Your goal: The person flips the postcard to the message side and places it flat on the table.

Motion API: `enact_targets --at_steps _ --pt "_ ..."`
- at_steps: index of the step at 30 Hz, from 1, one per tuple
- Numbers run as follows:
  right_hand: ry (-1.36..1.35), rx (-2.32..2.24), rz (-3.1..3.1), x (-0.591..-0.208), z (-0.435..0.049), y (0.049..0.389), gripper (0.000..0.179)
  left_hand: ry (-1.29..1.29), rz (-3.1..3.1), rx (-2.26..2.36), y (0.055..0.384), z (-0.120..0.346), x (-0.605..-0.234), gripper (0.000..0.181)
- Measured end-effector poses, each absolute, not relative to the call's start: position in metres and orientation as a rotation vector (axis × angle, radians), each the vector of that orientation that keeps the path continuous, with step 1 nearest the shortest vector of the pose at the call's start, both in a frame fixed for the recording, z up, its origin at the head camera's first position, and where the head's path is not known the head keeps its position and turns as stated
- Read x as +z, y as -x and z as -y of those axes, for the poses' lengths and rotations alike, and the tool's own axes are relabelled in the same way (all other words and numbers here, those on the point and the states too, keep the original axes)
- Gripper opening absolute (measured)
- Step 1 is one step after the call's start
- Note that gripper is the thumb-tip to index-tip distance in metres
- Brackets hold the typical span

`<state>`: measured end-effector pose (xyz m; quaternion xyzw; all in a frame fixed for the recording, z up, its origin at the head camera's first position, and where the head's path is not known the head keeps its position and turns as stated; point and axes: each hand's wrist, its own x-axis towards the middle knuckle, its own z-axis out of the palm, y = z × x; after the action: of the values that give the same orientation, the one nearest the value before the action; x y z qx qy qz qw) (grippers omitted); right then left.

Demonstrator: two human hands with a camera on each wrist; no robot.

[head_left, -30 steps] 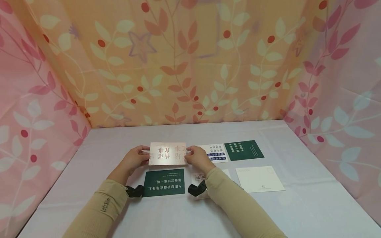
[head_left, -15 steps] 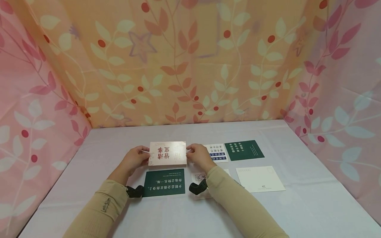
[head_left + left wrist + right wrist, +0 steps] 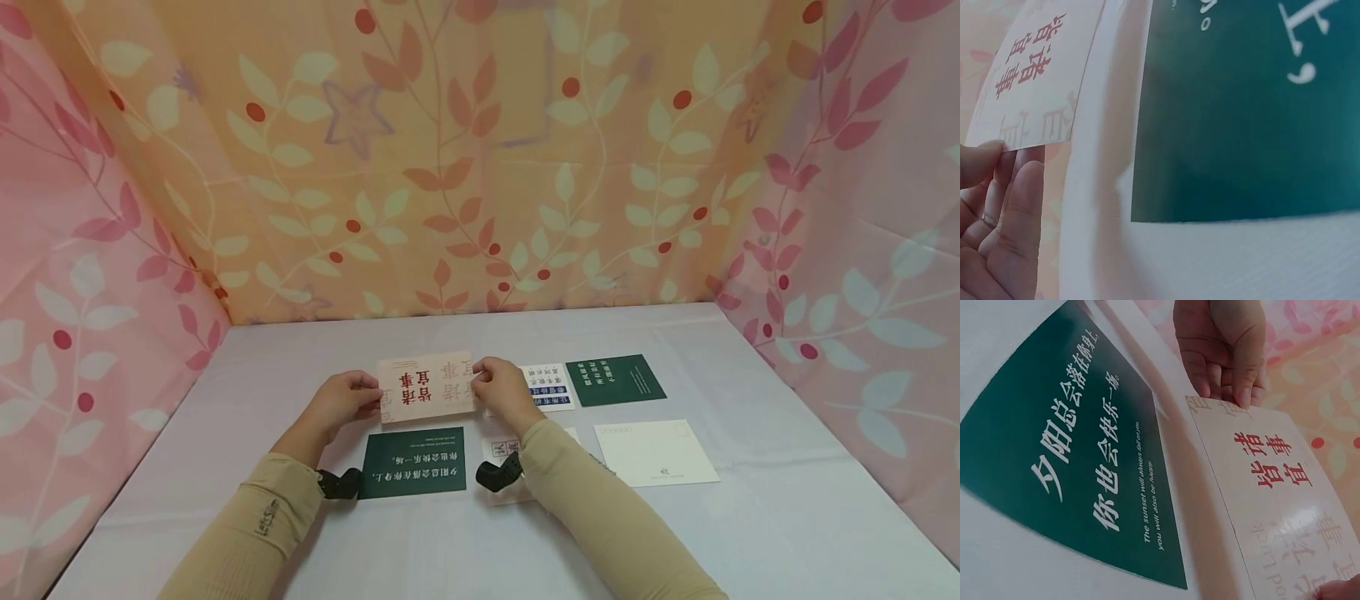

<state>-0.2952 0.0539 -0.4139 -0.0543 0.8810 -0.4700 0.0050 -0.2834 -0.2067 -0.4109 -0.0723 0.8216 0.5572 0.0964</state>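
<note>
A cream postcard (image 3: pixel 427 387) with large red characters is held up off the table, behind a green postcard (image 3: pixel 415 462). My left hand (image 3: pixel 341 408) pinches its left edge; the left wrist view shows thumb and fingers (image 3: pixel 1019 212) at a corner of the cream postcard (image 3: pixel 1035 75). On the opposite edge, my right hand (image 3: pixel 508 400) pinches between thumb and fingers. The right wrist view has the cream postcard (image 3: pixel 1272 481) tilted, the green postcard (image 3: pixel 1085 444) beside it, and only a bit of the right hand (image 3: pixel 1340 591) at the bottom corner.
Right of my hands lie a white postcard with blue bands (image 3: pixel 551 387), a second green postcard (image 3: pixel 615 379) and a plain cream card (image 3: pixel 656 452). Another card (image 3: pixel 501 450) is partly under my right forearm. Patterned curtains (image 3: pixel 480 167) enclose the white table (image 3: pixel 225 400).
The cream postcard has tilted, its right end now a little higher and its left end lower. The glare on it has faded. My right hand rose slightly; the other cards stayed put.
</note>
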Motion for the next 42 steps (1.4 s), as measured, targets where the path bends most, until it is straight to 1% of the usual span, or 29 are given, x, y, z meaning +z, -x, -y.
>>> enact_targets --at_steps 8,14,20,28,42 --pt "0.195 -1.476 -2.784 -0.410 -0.058 0.296 0.009 0.223 -2.455 1.633 0.283 0.207 -0.407 0.016" --pt "0.200 -1.485 -2.778 -0.406 -0.060 0.295 0.004 0.235 -2.396 1.704 0.284 0.207 -0.407 0.016" --pt "0.177 -1.514 -2.732 -0.404 -0.062 0.294 0.004 0.244 -2.344 1.739 0.285 0.209 -0.407 0.020" --pt "0.163 -1.535 -2.719 -0.405 -0.065 0.297 0.004 0.255 -2.272 1.794 0.286 0.208 -0.405 0.032" --pt "0.146 -1.531 -2.701 -0.407 -0.068 0.298 0.006 0.244 -2.267 1.799 0.284 0.206 -0.404 0.031"
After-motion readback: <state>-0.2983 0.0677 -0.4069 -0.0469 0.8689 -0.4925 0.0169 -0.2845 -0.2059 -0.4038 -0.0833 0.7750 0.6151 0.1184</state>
